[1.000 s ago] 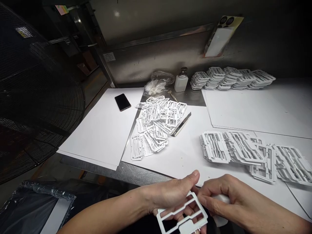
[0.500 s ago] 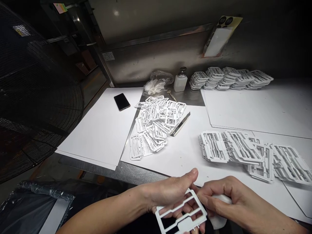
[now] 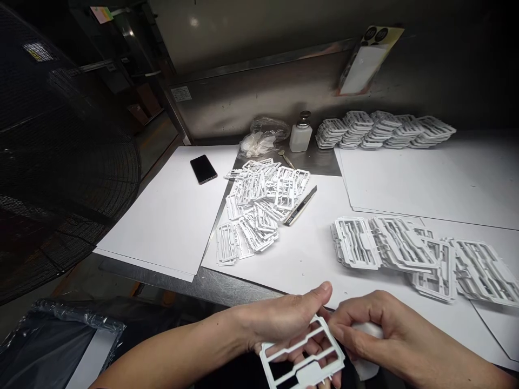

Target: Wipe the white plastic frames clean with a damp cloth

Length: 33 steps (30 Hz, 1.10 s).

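My left hand (image 3: 290, 321) holds a white plastic frame (image 3: 308, 373) with long slots, its fingers curled beneath and showing through the openings. At the frame's upper right corner is my right hand (image 3: 371, 329), closed on a white cloth or tissue (image 3: 367, 368) that sticks out below the fingers. The fingertips meet the frame's edge, partly hidden. Beyond my hands, a loose heap of similar white frames (image 3: 259, 208) lies on white sheeting. To the right stand overlapping stacks of frames (image 3: 357, 243).
Near the heap lie a black pen-like tool (image 3: 300, 206) and a phone (image 3: 203, 169). At the back are a pump bottle (image 3: 300, 135), a plastic bag (image 3: 259, 141) and more stacked frames (image 3: 381, 129). A dark mesh fan guard (image 3: 68, 151) stands left.
Both hands stay almost in the same place with the frame. The right hand and cloth have shifted very slightly.
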Tool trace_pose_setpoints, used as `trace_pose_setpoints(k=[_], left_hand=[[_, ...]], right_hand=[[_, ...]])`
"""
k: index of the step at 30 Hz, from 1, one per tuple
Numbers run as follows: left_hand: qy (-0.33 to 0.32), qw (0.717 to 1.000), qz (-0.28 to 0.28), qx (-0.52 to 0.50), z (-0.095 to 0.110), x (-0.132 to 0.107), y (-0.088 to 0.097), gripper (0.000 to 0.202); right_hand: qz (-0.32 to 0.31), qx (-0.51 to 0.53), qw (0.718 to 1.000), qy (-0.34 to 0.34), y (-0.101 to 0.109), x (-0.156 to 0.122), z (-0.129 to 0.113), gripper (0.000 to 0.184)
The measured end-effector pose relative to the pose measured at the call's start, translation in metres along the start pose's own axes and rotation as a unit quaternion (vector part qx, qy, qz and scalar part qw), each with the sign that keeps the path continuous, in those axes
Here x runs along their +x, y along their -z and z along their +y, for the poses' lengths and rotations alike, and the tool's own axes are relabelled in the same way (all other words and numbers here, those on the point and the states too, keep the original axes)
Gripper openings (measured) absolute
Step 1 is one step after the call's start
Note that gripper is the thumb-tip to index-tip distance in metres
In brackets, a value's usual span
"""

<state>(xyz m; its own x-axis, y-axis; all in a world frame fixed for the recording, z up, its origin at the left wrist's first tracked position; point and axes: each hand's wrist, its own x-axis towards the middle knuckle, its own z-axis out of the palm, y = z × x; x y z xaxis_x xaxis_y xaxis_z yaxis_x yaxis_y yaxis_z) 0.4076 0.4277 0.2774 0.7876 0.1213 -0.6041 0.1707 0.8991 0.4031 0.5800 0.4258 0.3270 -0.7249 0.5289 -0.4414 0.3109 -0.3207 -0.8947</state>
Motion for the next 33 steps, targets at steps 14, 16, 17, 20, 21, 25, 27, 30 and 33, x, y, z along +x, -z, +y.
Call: trace_pose_setpoints(k=[14,16,17,20,21,25,27,30,33], left_hand=[[0.01,0.998,0.052,-0.02,0.0044,-0.0041,-0.0049,0.077],[0.011,0.999,0.047,-0.016,0.0048,-0.0039,-0.0054,0.078],[0.01,0.999,0.044,-0.012,0.0051,-0.0038,-0.0055,0.079],[0.017,0.999,0.038,0.002,0.0054,-0.0029,-0.005,0.081],[0.017,0.999,0.036,0.006,0.0051,-0.0025,-0.0044,0.081],[0.005,1.0,0.021,0.002,0.002,-0.0009,-0.0019,0.082],[0.0,1.0,0.027,-0.009,0.0009,-0.001,-0.0016,0.08],[-0.009,0.999,0.05,-0.02,0.0015,-0.0022,-0.0029,0.075],[0.003,0.999,0.046,-0.017,0.0025,-0.0023,-0.0038,0.078]], right_hand=[[-0.004,0.01,1.0,0.004,-0.0004,-0.0042,-0.0028,0.026],[-0.002,0.011,1.0,0.006,-0.0008,-0.0037,-0.0022,0.026],[0.003,0.011,1.0,0.011,-0.0014,-0.0031,-0.0016,0.024],[0.028,0.006,1.0,0.012,-0.0041,-0.0005,0.0,0.02],[0.035,0.005,0.999,0.011,-0.0051,0.0003,0.0003,0.019],[0.037,0.009,0.999,0.006,-0.007,0.0013,-0.0018,0.018],[0.033,0.011,0.999,0.003,-0.0062,0.0005,-0.0043,0.019],[0.014,0.023,1.0,0.003,-0.004,-0.0015,-0.0047,0.025],[0.0,0.035,0.999,0.004,-0.0022,-0.0032,0.0014,0.031]])
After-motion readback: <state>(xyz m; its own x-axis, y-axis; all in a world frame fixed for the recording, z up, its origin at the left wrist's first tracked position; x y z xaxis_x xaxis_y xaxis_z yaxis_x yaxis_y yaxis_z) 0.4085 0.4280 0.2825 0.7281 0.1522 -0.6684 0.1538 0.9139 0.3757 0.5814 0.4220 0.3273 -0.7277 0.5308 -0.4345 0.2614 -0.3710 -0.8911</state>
